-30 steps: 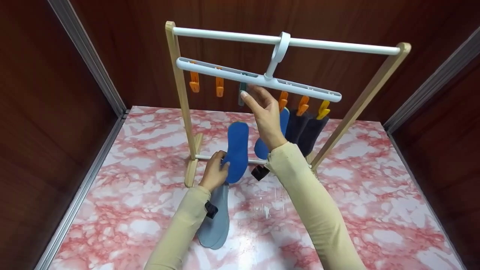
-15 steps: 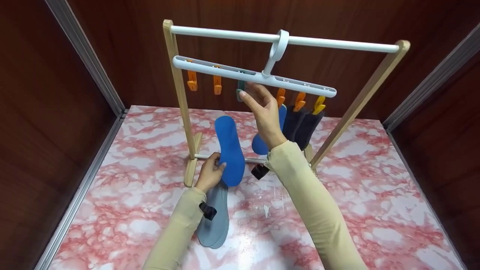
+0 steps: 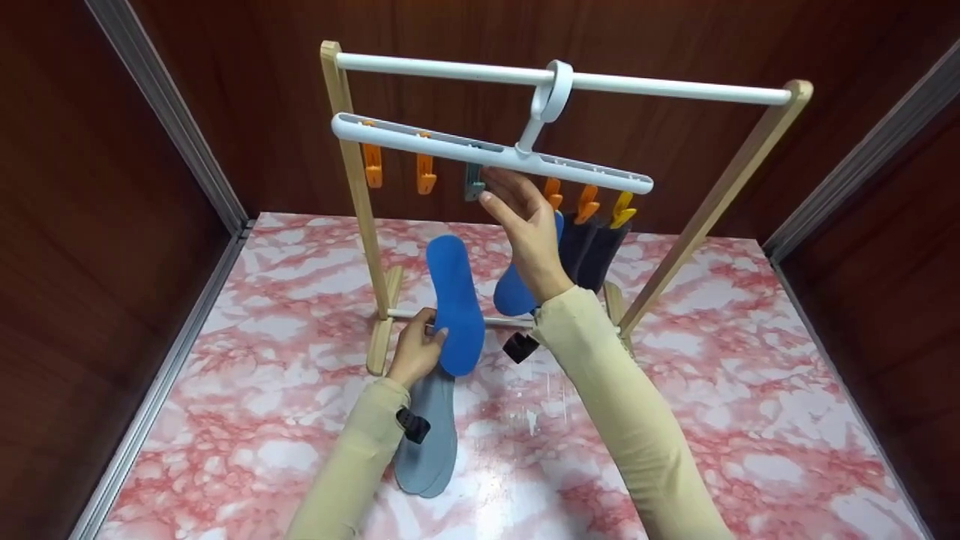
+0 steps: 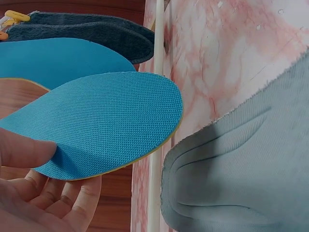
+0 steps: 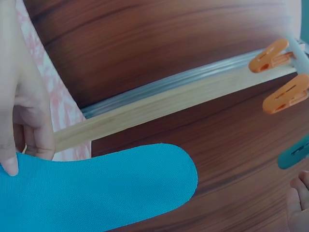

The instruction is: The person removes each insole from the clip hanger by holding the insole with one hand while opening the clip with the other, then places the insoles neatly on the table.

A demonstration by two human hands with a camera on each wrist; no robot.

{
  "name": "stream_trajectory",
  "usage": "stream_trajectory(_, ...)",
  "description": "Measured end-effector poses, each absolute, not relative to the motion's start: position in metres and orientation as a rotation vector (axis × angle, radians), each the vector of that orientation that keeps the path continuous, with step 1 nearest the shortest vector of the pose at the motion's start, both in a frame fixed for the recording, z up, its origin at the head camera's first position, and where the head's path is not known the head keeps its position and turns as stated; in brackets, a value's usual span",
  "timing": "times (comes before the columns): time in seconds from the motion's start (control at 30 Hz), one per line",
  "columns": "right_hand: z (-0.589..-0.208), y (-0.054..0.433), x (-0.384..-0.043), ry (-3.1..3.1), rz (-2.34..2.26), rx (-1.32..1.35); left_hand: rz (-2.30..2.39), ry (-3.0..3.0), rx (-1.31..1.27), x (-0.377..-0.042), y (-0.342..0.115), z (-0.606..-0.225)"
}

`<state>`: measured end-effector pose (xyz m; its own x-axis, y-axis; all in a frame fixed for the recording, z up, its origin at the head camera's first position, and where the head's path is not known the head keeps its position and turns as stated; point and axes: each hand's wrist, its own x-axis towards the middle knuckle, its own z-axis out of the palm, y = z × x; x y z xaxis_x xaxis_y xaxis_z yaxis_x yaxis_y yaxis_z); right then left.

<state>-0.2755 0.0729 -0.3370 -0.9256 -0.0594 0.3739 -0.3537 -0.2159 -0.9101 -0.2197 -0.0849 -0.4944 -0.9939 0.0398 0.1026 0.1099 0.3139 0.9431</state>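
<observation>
A blue insole [image 3: 457, 315] is pinched at its edge between the thumb and fingers of my left hand [image 3: 416, 349], its narrow end pointing up. In the left wrist view my thumb lies on the insole's [image 4: 116, 116] textured blue face, with the fingers behind its yellow-edged underside. My right hand [image 3: 536, 232] is raised under the white hanger [image 3: 427, 142], fingers loosely bent, right beside a dark green clip [image 3: 474, 182]. The right wrist view shows a small gap between those fingertips [image 5: 301, 193] and the green clip [image 5: 294, 153]. Nothing shows in the right hand's grasp.
The hanger hooks onto the white rail [image 3: 675, 88] of a wooden stand. Orange clips [image 3: 425, 174] hang at left; another blue insole [image 3: 514, 291] and dark fuzzy insoles [image 3: 600, 255] hang at right. Grey insoles [image 3: 431, 450] lie on the marbled table [image 3: 262, 420].
The blue insole has tilted, its upper end moving left, and my left hand has shifted slightly left. The hanger and its clips have swung left, so the green clip now stands apart from my right thumb.
</observation>
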Motion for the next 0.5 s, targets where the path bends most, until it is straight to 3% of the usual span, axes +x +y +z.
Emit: stream_trajectory(0.5,-0.346,0.083,-0.264,-1.855,2.153,0.630,-1.765,-2.530,-0.184,-0.213,-0.081,-0.494)
